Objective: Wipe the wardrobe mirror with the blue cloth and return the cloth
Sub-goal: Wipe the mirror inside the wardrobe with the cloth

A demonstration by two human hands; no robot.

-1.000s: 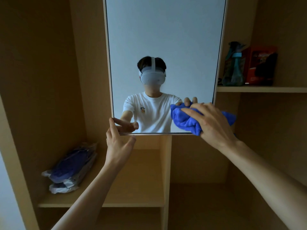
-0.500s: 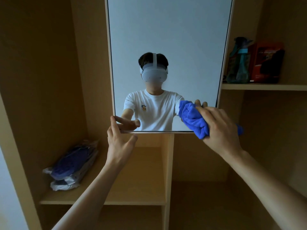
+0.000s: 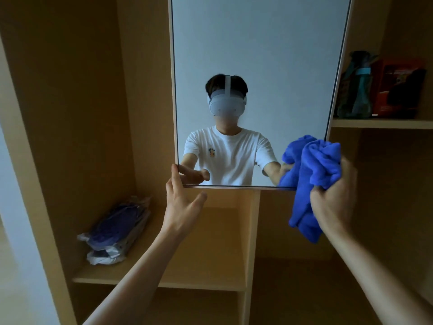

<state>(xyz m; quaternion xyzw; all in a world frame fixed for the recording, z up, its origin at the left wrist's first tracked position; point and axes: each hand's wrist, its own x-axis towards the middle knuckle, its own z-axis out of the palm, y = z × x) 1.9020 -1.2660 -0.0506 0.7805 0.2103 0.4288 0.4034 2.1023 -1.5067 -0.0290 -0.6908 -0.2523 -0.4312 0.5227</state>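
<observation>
The tall frameless wardrobe mirror (image 3: pixel 257 55) hangs in front of the wooden shelving and reflects a person in a white T-shirt. My left hand (image 3: pixel 181 205) is at the mirror's lower left corner, fingers straight along its left edge and thumb spread below the bottom edge. My right hand (image 3: pixel 334 198) grips the bunched blue cloth (image 3: pixel 311 179) at the mirror's lower right corner. The cloth overlaps the corner and hangs down below the bottom edge.
A plastic-wrapped dark blue bundle (image 3: pixel 117 231) lies on the lower left shelf (image 3: pixel 210 285). On the upper right shelf (image 3: pixel 384 124) stand a teal spray bottle (image 3: pixel 356 90) and a red box (image 3: pixel 398 87). A vertical wooden divider (image 3: pixel 251 242) stands under the mirror.
My right hand has carried the cloth rightward and slightly down to the mirror's lower right corner, and more cloth now hangs below the hand. The left hand has stayed at the lower left corner.
</observation>
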